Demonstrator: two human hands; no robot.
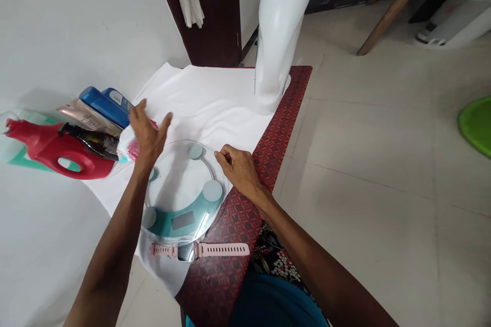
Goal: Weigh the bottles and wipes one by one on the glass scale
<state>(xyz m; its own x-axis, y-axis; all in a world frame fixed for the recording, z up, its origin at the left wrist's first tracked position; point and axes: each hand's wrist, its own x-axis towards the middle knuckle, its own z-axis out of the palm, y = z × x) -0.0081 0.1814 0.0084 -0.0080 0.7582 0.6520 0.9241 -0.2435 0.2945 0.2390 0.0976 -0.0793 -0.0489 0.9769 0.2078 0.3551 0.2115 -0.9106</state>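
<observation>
A round glass bathroom scale (180, 194) with a teal display band lies on a white cloth (207, 102). My left hand (148, 133) hovers over the scale's far left edge, fingers spread and empty, close to a pink-and-white pouch (128, 148). My right hand (238, 168) rests at the scale's right rim with its fingers curled loosely; nothing shows in them. A pink-strapped smartwatch (199, 250) lies flat in front of the scale.
A red jug (49, 156), a dark bottle (94, 142), a blue bottle (105, 104) and a beige tube (82, 115) lie at the left. A tall white bottle (280, 30) stands at the cloth's far right. A red patterned mat (276, 138) lies beneath; a green basin (477, 125) sits at far right.
</observation>
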